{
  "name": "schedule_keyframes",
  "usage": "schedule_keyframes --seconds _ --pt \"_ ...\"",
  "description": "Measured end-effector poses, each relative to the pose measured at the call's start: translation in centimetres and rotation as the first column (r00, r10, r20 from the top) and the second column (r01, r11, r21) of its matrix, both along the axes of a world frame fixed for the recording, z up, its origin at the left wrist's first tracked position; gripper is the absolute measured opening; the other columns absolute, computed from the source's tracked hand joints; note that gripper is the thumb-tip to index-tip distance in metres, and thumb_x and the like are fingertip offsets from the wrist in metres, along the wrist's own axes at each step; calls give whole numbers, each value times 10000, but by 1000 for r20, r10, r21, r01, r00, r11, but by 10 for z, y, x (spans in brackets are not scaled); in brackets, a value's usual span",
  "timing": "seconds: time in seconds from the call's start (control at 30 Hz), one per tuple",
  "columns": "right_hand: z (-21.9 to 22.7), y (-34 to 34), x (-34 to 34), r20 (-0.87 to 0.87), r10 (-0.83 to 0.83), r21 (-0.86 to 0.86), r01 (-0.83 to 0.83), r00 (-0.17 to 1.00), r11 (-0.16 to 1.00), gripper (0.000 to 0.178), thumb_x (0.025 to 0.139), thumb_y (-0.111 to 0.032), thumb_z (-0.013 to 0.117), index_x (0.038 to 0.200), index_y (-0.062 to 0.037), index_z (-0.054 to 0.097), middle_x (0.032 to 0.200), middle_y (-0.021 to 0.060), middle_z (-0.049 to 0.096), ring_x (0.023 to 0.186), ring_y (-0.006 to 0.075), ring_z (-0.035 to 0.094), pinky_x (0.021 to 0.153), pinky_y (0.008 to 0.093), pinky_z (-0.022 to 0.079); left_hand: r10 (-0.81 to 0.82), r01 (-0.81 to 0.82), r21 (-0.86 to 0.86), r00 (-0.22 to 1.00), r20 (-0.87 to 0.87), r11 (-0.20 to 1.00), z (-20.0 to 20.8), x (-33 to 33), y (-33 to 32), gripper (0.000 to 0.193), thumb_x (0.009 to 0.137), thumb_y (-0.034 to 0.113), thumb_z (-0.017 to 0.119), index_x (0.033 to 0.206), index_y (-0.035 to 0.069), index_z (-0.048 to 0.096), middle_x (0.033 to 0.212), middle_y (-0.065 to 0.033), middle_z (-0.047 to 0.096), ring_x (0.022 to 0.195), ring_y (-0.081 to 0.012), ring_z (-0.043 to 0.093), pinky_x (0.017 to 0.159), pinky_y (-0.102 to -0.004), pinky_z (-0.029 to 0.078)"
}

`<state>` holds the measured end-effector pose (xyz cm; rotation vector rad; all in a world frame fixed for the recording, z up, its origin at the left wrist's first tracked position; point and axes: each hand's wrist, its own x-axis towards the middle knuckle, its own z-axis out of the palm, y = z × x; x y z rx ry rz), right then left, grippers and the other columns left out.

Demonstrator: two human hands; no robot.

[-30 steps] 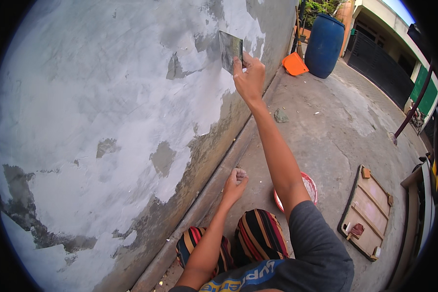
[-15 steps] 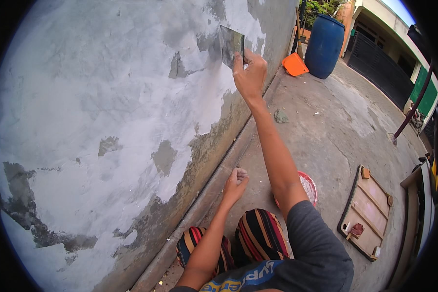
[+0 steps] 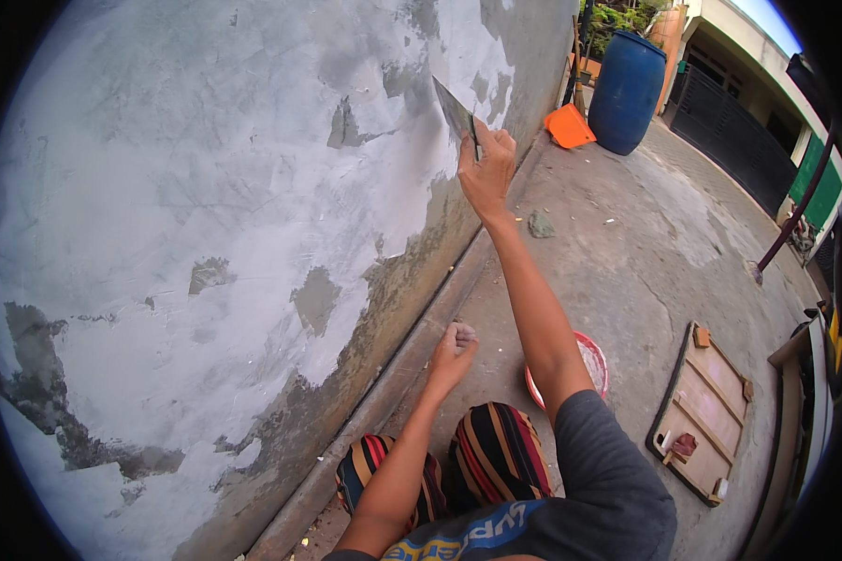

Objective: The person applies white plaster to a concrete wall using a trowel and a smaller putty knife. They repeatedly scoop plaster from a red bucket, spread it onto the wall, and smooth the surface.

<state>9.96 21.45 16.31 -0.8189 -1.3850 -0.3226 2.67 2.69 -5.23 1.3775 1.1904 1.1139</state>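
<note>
My right hand is stretched far out and grips a thin flat putty scraper between thumb and fingers. The blade is tilted, its far edge at the grey wall, which carries patchy white filler with bare darker spots. My left hand hangs low near the foot of the wall, its fingers curled in; whether anything is inside them is hidden. Partly behind my right arm stands a red-rimmed bucket with white paste in it.
A blue barrel and an orange dustpan stand by the wall's far end. On the concrete floor to the right lies a wooden framed panel. A small greenish lump sits on the floor. A dark pole rises farther right.
My right hand has come slightly down and right, turning the scraper so its blade shows narrower and more slanted. My left hand has stayed put.
</note>
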Motion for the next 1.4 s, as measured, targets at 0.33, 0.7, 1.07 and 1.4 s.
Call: schedule_keyframes --seconds 0.33,0.7,1.07,1.4 --pt "4 42 12 120 -33 156 14 992 988 523 780 27 638 1228 -239 676 797 2 626 733 187 476 1029 443 345 3 -3 7 999 -45 1000 0 1 -4 223 902 139 600 1068 1 544 1023 -104 622 992 -200 587 895 -331 454" --pt "-1 30 26 104 -123 2 123 987 992 514 782 20 621 1248 -193 662 1063 28 715 744 191 490 1036 405 325 8 -3 63 996 -91 998 -22 10 5 241 879 176 645 1044 25 556 983 -117 661 933 -225 640 792 -350 508" --pt "-42 11 2 121 -95 85 85 988 993 495 779 1 659 1246 -164 668 740 37 557 705 193 449 927 364 347 -47 43 -43 993 -111 998 -4 5 2 222 909 146 603 1070 8 535 1019 -107 614 995 -213 582 883 -347 457" --pt "-26 26 2 22 -79 34 78 997 996 472 764 19 647 1180 -195 710 610 23 411 713 197 442 912 360 339 -12 15 37 996 -88 999 -15 12 4 241 877 172 648 1043 22 556 979 -127 663 931 -233 646 801 -353 507"
